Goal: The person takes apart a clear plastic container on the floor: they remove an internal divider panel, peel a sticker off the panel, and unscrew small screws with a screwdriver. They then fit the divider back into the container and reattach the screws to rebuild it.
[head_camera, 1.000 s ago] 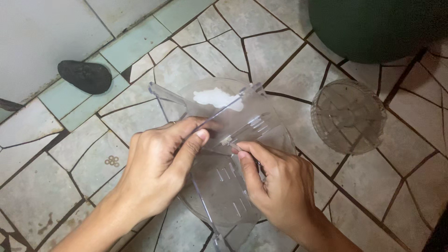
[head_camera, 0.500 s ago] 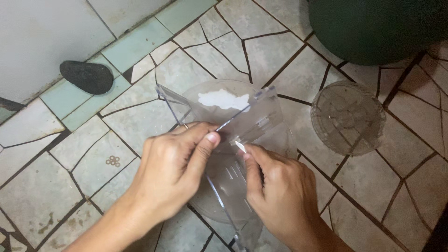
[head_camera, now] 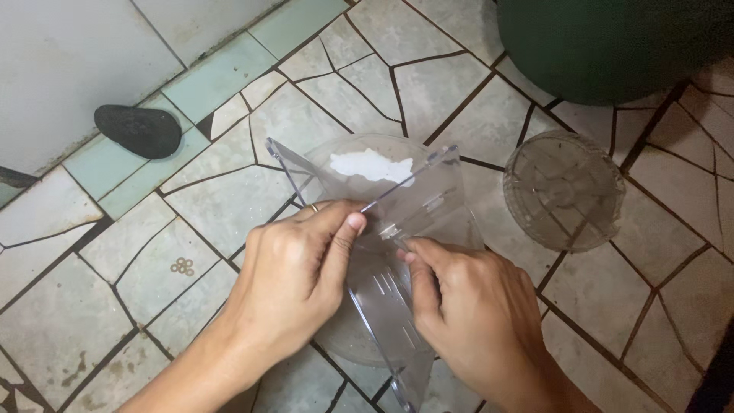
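My left hand (head_camera: 294, 271) and my right hand (head_camera: 474, 306) both grip a set of clear plastic panels (head_camera: 397, 214) joined at angles, held over a stone-tiled floor. The left thumb presses on a panel edge near the middle. My right fingers pinch the panel just to the right of it. Under the panels lies a clear round dish (head_camera: 344, 164) with a white smear (head_camera: 371, 164) inside.
A second clear round dish (head_camera: 564, 190) sits on the floor to the right. A large dark green round container (head_camera: 612, 42) stands at the top right. A black oval stone (head_camera: 138, 130) lies at the left by the wall. Small metal rings (head_camera: 182, 266) rest on a tile.
The panels have tilted and shifted slightly up and right between my hands. My left thumb has slid further along the panel edge. Both hands keep their hold.
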